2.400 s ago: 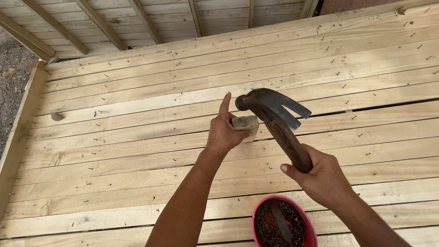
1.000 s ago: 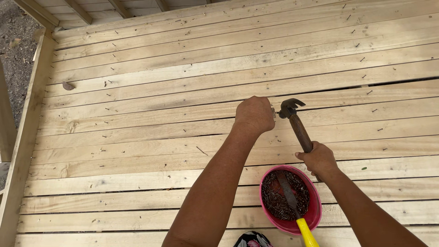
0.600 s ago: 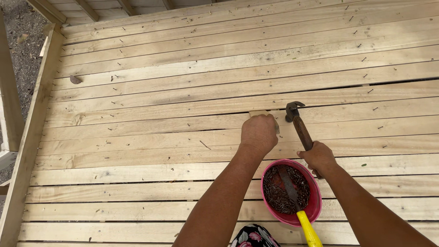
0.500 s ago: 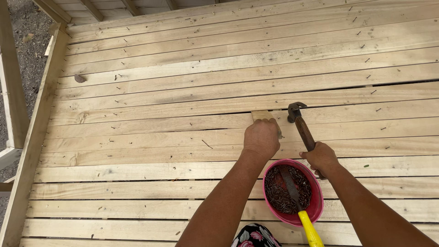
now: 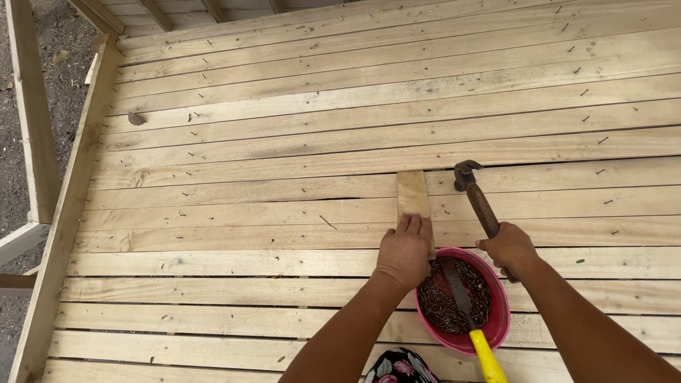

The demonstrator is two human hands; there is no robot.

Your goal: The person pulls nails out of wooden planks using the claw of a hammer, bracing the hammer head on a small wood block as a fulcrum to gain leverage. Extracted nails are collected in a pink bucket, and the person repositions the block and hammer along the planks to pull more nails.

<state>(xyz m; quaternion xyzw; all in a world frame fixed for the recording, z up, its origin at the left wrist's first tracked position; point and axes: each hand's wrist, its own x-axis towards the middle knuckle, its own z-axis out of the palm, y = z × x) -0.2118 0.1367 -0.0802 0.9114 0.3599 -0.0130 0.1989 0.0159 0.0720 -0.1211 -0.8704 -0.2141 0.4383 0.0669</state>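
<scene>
My left hand [image 5: 405, 250] rests with its fingers on the near end of a short flat wood strip [image 5: 413, 194] that lies across the plank floor [image 5: 269, 149]. My right hand [image 5: 508, 249] grips the brown handle of a claw hammer [image 5: 475, 195], whose dark head sits low on the planks to the right of the strip. Just below both hands stands a pink bowl [image 5: 499, 320] full of dark nails.
A tool with a yellow handle [image 5: 486, 354] and dark blade lies in the bowl. Loose nails are scattered over the planks. The floor's left edge [image 5: 67, 213] drops to bare ground, with wooden posts beside it. A flowered cloth [image 5: 401, 365] shows at the bottom.
The hammer came down from a raised position to the planks. My left hand drew back toward me along the wood strip, uncovering most of it.
</scene>
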